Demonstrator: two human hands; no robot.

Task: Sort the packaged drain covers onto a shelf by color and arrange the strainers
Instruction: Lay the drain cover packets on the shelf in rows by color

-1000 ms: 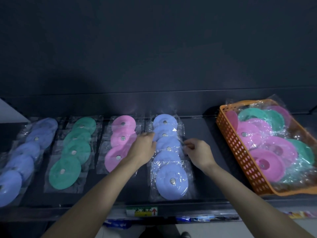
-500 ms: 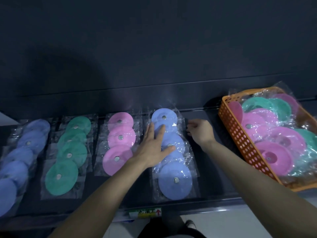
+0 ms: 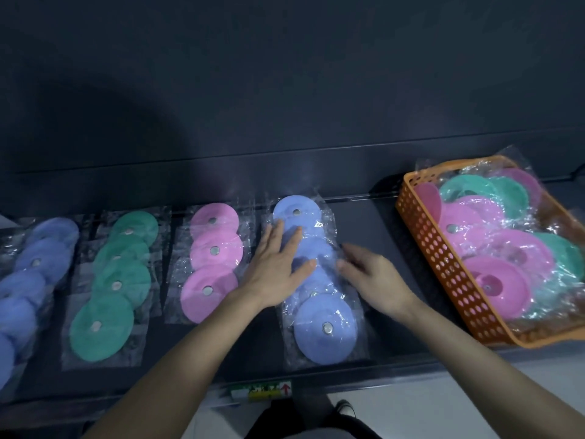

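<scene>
The fingers of the left hand lie straight and spread, pressing flat on the middle of the blue row of packaged drain covers. The right hand sits just beside that row on its right, its loosely bent fingers touching the clear wrap at the edge; whether they pinch the film or only nudge it, I cannot tell. The row runs from near to far on the dark shelf, each cover overlapping the next. It looks as if the person is squaring this row up, and the risk lies in the slippery wrap: a sideways push from the right could fan the covers out of line or drive the far ones into the pink row just to the left, since the gap between the two is narrow. Pressing too hard with the flat palm could also slide the nearest cover toward the shelf's front lip. Further left lie a green row and a second blue row, both overlapped the same way. At the right end of the shelf an orange basket with perforated walls sits tilted, holding a mixed heap of unsorted covers, pink and green, in crinkled wrap, so a good share of the sorting appears undone.
</scene>
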